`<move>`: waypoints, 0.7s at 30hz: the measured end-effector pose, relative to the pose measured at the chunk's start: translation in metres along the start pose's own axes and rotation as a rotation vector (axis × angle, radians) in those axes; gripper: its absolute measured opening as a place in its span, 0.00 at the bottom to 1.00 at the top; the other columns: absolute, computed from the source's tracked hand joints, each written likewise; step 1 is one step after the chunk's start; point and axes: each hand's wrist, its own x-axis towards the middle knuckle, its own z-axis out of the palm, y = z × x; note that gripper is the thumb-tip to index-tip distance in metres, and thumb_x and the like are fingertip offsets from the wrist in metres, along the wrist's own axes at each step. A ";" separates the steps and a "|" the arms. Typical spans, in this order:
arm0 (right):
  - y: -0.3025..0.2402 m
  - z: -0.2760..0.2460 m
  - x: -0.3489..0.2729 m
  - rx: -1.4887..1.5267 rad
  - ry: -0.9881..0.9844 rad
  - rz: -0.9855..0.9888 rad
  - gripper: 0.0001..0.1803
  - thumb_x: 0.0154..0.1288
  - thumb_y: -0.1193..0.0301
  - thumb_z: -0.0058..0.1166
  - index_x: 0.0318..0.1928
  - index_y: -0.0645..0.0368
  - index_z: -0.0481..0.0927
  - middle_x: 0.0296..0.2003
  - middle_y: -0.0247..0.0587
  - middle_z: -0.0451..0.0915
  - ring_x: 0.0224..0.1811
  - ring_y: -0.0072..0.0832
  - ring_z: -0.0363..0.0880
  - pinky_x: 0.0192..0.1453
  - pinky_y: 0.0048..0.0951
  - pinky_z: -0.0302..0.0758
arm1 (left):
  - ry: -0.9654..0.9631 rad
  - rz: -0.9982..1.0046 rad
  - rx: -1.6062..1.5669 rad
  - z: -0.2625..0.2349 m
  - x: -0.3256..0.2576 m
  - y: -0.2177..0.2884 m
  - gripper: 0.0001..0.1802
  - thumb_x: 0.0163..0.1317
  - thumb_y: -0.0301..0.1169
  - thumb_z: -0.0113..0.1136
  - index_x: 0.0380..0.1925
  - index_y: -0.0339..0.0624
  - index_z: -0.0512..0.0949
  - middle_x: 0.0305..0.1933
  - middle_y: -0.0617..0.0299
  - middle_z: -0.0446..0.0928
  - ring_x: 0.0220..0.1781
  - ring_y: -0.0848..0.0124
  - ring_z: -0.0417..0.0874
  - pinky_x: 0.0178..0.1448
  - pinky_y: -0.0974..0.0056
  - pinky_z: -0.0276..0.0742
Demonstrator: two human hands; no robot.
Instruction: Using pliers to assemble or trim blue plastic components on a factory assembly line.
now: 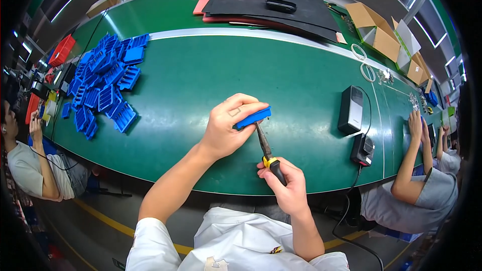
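Note:
Between the fingers and thumb of my left hand (226, 125) is a blue plastic piece (255, 117), held tilted above the middle of the green table. My right hand (288, 183) is wrapped round the black and yellow handles of a pair of long-nose pliers (264, 144). The jaws of the pliers reach up to the lower edge of the blue piece; whether they grip it cannot be made out. To the left lies a heap of blue plastic trays (105, 73), slotted and piled at many angles.
A silver and black power bank (350, 110) and a small black device with a cable (362, 149) lie on the table (201, 75) to the right. Black sheets (241, 5) are stacked at the back, near cardboard boxes (374, 22). People sit at work on both sides.

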 end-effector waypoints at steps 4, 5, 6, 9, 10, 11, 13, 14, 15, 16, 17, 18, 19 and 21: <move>0.005 0.000 0.000 0.004 0.019 -0.060 0.04 0.60 0.80 0.55 0.35 0.69 0.80 0.36 0.41 0.80 0.30 0.19 0.73 0.33 0.20 0.69 | 0.009 0.055 0.071 0.001 0.000 -0.001 0.22 0.44 0.13 0.62 0.41 0.40 0.82 0.38 0.58 0.79 0.35 0.68 0.82 0.37 0.67 0.80; 0.005 0.000 -0.001 0.005 0.018 -0.060 0.04 0.60 0.80 0.55 0.35 0.69 0.80 0.36 0.41 0.80 0.30 0.19 0.73 0.33 0.20 0.69 | 0.008 0.055 0.072 0.001 0.000 -0.001 0.22 0.44 0.13 0.62 0.41 0.40 0.82 0.38 0.58 0.79 0.35 0.68 0.82 0.37 0.67 0.80; 0.006 0.000 -0.001 0.022 0.023 -0.052 0.04 0.60 0.80 0.55 0.35 0.69 0.80 0.36 0.41 0.80 0.30 0.19 0.73 0.33 0.20 0.69 | 0.009 0.059 0.072 0.002 0.000 -0.001 0.21 0.44 0.13 0.62 0.41 0.40 0.82 0.38 0.58 0.79 0.34 0.68 0.82 0.36 0.67 0.79; 0.007 -0.002 -0.002 0.047 0.032 -0.050 0.04 0.60 0.80 0.55 0.36 0.70 0.80 0.36 0.41 0.80 0.30 0.18 0.73 0.33 0.19 0.68 | 0.003 0.059 0.071 0.006 0.001 0.000 0.21 0.44 0.13 0.63 0.41 0.40 0.82 0.38 0.58 0.79 0.34 0.68 0.82 0.36 0.67 0.79; 0.005 0.001 -0.001 0.040 0.031 -0.054 0.05 0.60 0.80 0.55 0.36 0.70 0.80 0.36 0.41 0.80 0.30 0.18 0.73 0.33 0.19 0.68 | 0.008 0.052 0.062 0.004 -0.001 -0.002 0.20 0.45 0.12 0.63 0.41 0.39 0.82 0.38 0.58 0.79 0.35 0.68 0.82 0.36 0.68 0.79; 0.005 0.003 -0.001 0.034 0.029 -0.053 0.05 0.60 0.80 0.55 0.36 0.70 0.80 0.36 0.41 0.80 0.30 0.18 0.73 0.33 0.19 0.68 | 0.013 0.051 0.058 0.002 -0.002 -0.003 0.20 0.45 0.12 0.63 0.41 0.39 0.82 0.38 0.58 0.79 0.35 0.68 0.82 0.36 0.68 0.79; 0.004 0.003 0.000 0.026 0.026 -0.035 0.05 0.60 0.80 0.55 0.36 0.70 0.80 0.35 0.39 0.79 0.28 0.17 0.70 0.31 0.19 0.66 | 0.012 0.059 0.067 0.001 -0.002 -0.004 0.20 0.45 0.13 0.64 0.41 0.39 0.82 0.37 0.58 0.79 0.35 0.68 0.82 0.35 0.68 0.79; 0.004 0.003 0.000 0.029 0.027 -0.035 0.05 0.60 0.80 0.55 0.36 0.70 0.80 0.35 0.39 0.79 0.28 0.17 0.70 0.31 0.19 0.66 | 0.009 0.059 0.069 0.002 -0.001 -0.004 0.20 0.45 0.13 0.64 0.41 0.39 0.82 0.37 0.58 0.79 0.35 0.68 0.82 0.35 0.68 0.79; 0.003 0.002 0.000 0.025 0.036 -0.022 0.04 0.60 0.80 0.55 0.35 0.69 0.79 0.33 0.39 0.78 0.27 0.17 0.69 0.30 0.19 0.65 | 0.010 0.063 0.074 0.003 -0.001 -0.004 0.20 0.45 0.13 0.64 0.41 0.39 0.82 0.37 0.58 0.79 0.35 0.68 0.82 0.36 0.68 0.79; 0.003 0.002 -0.001 0.020 0.045 -0.008 0.04 0.60 0.80 0.55 0.34 0.69 0.79 0.32 0.38 0.77 0.26 0.17 0.68 0.30 0.20 0.64 | 0.011 0.067 0.078 0.003 -0.001 -0.004 0.20 0.45 0.13 0.64 0.41 0.38 0.81 0.37 0.58 0.79 0.35 0.68 0.82 0.36 0.68 0.79; 0.003 0.002 -0.001 0.021 0.045 -0.007 0.04 0.60 0.80 0.55 0.34 0.69 0.79 0.32 0.38 0.77 0.26 0.17 0.68 0.30 0.20 0.64 | 0.010 0.066 0.078 0.004 0.000 -0.003 0.20 0.45 0.13 0.64 0.41 0.38 0.81 0.37 0.58 0.79 0.35 0.68 0.82 0.36 0.68 0.79; 0.004 0.002 0.000 0.016 0.049 -0.021 0.03 0.60 0.80 0.54 0.33 0.69 0.78 0.31 0.38 0.75 0.26 0.18 0.68 0.30 0.21 0.64 | 0.011 0.082 0.096 0.003 0.001 -0.003 0.20 0.45 0.13 0.64 0.41 0.38 0.82 0.37 0.57 0.79 0.35 0.67 0.82 0.36 0.68 0.79; 0.004 0.003 0.000 0.012 0.054 -0.033 0.03 0.60 0.80 0.54 0.31 0.68 0.77 0.29 0.38 0.74 0.25 0.20 0.67 0.29 0.22 0.63 | 0.012 0.097 0.113 0.003 0.001 -0.003 0.20 0.45 0.13 0.65 0.40 0.38 0.82 0.37 0.57 0.80 0.35 0.67 0.82 0.36 0.67 0.79; 0.005 0.003 -0.001 0.006 0.054 -0.047 0.03 0.60 0.80 0.54 0.30 0.68 0.77 0.29 0.38 0.74 0.25 0.21 0.68 0.30 0.23 0.64 | 0.004 0.065 0.080 0.003 0.000 0.000 0.19 0.45 0.13 0.65 0.40 0.38 0.82 0.37 0.57 0.80 0.35 0.67 0.82 0.36 0.67 0.79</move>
